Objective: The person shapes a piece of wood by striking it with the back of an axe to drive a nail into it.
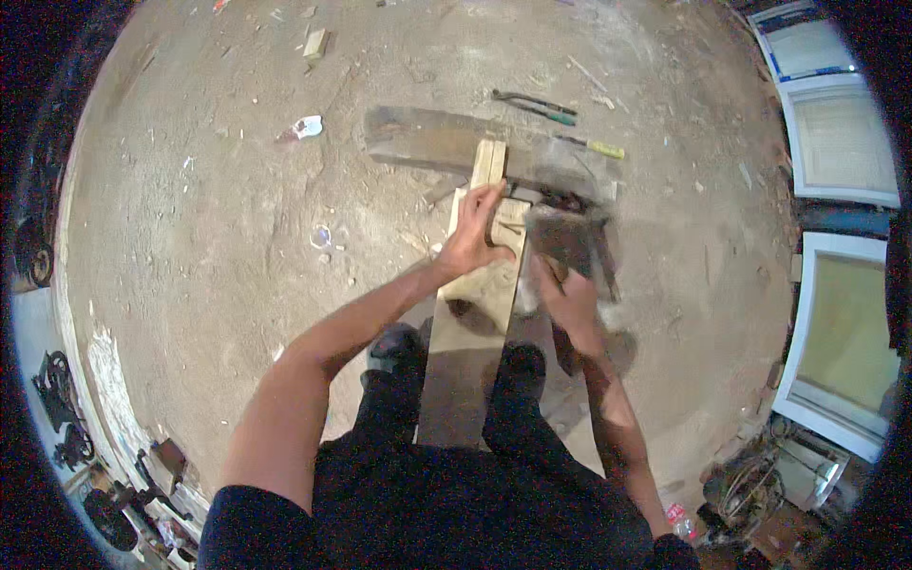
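Note:
A long pale wooden plank (pixel 467 332) runs away from me between my legs. A narrow wooden strip (pixel 489 161) sits at its far end, reaching over a dark timber beam (pixel 418 138) on the ground. My left hand (pixel 470 237) lies on the plank's far part, fingers and thumb spread, fingertips at the strip. Beside the plank's right edge, my right hand (pixel 575 302) is closed round the handle (pixel 563 350) of a tool. Motion smears the tool, so its kind is unclear. A small stick-like piece (pixel 513 226) shows near the left thumb.
Beyond the beam lie pliers-like long-handled tools (pixel 537 104) and a yellow-handled tool (pixel 603 148). A wood offcut (pixel 316 44) and scraps dot the dusty floor. White-framed panels (pixel 841 323) stand along the right. Dark metal parts (pixel 123 503) line the lower left wall.

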Demonstrator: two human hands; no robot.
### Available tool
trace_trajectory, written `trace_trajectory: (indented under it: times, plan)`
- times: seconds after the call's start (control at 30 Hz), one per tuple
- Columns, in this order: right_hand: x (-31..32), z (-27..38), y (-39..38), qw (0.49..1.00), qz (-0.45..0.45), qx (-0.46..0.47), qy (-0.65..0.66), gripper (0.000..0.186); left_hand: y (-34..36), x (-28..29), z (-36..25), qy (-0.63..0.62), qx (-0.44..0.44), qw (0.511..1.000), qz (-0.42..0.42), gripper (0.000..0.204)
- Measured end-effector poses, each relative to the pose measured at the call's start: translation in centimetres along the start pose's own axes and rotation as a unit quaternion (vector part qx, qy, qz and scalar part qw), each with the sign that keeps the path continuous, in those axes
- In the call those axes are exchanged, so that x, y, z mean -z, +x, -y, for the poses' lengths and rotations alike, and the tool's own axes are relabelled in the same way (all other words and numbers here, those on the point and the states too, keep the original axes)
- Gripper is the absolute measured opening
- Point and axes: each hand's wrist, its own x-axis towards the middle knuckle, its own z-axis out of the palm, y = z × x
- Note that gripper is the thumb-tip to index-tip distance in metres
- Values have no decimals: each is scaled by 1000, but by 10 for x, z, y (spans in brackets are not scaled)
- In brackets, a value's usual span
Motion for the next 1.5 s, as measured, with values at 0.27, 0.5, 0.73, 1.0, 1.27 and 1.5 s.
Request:
trace_trajectory:
  times: [0.27,0.5,0.73,1.0,1.27,1.5]
  plan:
    - [6,-42,-23,988,-15,-64,138,26,7,-15,-11,-110,-13,985,132,21]
    - [-49,-140,-56,997,-64,-20,47,36,14,-33,-18,-143,152,978,17,14]
    - [-105,-282,-77,973,0,-204,105,37,26,-50,-21,-211,247,940,-102,29]
    - [-131,-322,-103,972,-2,-211,103,37,43,-60,-21,-467,295,801,-230,21]
    - [-90,-223,-99,976,67,-192,82,33,88,16,30,-398,289,806,-331,27]
    - [-96,-212,-74,988,84,-105,76,36,80,56,-21,-402,263,866,-140,26]
